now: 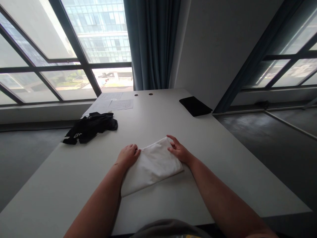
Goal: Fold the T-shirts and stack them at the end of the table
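On the table [223, 148], one folded white cloth [151, 168] (fingers [173, 141] open, flat) under left hand [128, 155] and right hand [179, 150].

One white folded cloth [151, 167] lies on the surface [223, 158]. Two hands are on it: one left hand [128, 155] and one right hand [178, 150]. There is one crumpled black garment [91, 127], one flat black item [195, 105], two paper sheets [114, 102] and two round holes [143, 94].
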Demonstrator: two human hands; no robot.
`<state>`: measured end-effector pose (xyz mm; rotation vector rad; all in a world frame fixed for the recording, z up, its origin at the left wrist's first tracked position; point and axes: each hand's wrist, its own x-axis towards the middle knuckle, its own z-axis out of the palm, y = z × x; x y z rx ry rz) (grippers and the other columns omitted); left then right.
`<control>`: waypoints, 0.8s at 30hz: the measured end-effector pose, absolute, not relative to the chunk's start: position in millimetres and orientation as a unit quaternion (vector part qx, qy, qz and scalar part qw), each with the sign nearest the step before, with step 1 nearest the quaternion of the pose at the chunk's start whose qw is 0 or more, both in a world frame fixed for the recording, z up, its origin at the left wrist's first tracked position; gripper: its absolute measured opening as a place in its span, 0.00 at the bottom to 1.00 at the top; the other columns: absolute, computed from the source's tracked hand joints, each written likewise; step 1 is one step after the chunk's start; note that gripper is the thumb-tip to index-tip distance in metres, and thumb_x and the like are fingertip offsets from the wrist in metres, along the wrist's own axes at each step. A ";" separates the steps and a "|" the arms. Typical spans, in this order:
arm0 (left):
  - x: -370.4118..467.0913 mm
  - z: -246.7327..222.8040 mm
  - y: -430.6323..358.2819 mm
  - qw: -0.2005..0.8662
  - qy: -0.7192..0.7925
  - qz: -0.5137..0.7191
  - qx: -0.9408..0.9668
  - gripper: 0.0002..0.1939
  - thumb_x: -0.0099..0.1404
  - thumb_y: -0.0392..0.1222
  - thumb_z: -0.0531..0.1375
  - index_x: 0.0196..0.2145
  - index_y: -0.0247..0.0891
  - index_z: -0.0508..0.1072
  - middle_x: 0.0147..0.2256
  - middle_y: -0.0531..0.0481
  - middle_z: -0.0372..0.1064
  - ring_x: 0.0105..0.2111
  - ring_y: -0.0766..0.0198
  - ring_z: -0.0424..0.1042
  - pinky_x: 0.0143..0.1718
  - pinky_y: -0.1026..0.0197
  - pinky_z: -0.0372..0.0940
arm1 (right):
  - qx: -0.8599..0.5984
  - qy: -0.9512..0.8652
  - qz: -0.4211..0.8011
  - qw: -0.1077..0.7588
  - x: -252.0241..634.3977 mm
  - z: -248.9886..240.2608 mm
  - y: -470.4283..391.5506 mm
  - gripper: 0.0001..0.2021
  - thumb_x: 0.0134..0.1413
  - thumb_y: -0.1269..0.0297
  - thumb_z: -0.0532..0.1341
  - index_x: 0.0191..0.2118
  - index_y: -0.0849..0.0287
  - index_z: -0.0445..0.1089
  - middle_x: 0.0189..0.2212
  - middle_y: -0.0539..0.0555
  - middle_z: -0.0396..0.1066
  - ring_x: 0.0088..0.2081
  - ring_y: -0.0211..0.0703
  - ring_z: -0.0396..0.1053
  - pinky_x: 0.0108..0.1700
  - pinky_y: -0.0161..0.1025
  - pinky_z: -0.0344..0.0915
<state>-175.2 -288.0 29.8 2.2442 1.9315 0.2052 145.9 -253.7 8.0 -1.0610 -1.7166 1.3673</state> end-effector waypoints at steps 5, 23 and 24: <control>-183.3 27.8 -286.2 0.089 0.639 0.072 0.760 0.13 0.74 0.50 0.53 0.41 0.41 0.73 0.43 0.44 0.76 0.45 0.54 0.74 0.46 0.56 0.62 | -0.379 -0.664 0.603 0.227 158.1 20.7 -252.7 0.23 0.59 0.52 0.66 0.57 0.56 0.75 0.49 0.56 0.77 0.47 0.49 0.74 0.52 0.46 0.69; -238.9 3.8 -278.7 0.090 0.649 0.163 0.738 0.16 0.74 0.50 0.50 0.34 0.43 0.72 0.34 0.47 0.76 0.36 0.57 0.72 0.38 0.59 0.59 | -0.328 -0.671 0.622 0.236 170.2 31.0 -228.4 0.37 0.54 0.56 0.71 0.69 0.51 0.64 0.64 0.56 0.67 0.58 0.53 0.69 0.58 0.46 0.68; -237.8 3.9 -277.8 0.088 0.657 0.165 0.730 0.17 0.74 0.51 0.50 0.33 0.43 0.72 0.34 0.48 0.76 0.35 0.57 0.72 0.37 0.60 0.59 | -0.332 -0.693 0.599 0.226 172.2 37.1 -224.6 0.36 0.55 0.56 0.70 0.68 0.51 0.65 0.63 0.55 0.68 0.57 0.52 0.70 0.56 0.45 0.68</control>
